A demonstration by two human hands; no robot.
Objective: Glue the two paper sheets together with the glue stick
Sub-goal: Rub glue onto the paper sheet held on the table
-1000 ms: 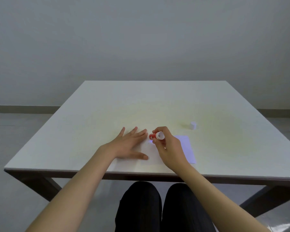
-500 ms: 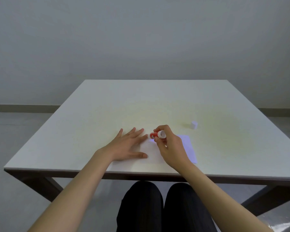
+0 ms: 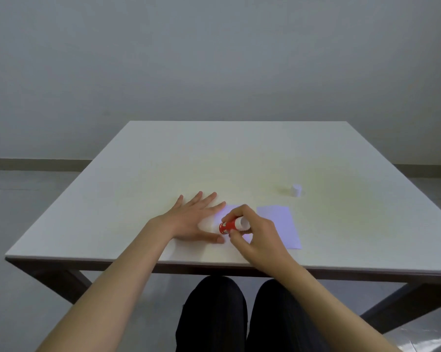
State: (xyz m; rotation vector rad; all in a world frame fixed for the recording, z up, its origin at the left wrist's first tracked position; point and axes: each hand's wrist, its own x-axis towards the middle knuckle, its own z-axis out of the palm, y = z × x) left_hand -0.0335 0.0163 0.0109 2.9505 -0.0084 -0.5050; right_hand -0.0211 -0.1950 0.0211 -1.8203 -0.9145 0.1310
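My right hand [image 3: 258, 237] grips a red and white glue stick [image 3: 230, 225], tilted with its red end pointing down-left onto a pale sheet of paper [image 3: 228, 212] near the table's front edge. My left hand [image 3: 192, 221] lies flat with fingers spread, pressing on the left part of that sheet. A second pale lilac sheet [image 3: 281, 224] lies flat just to the right, partly covered by my right hand. Where the stick's tip meets the paper is hidden by my fingers.
The white cap [image 3: 296, 190] of the glue stick stands on the white table [image 3: 239, 158] behind the right sheet. The table's front edge [image 3: 112, 260] runs just below my wrists, with my legs beneath it.
My right hand has drawn the glue stick nearer to me, from beside my left fingertips down to beside my left thumb. My left hand stayed flat on the sheet.
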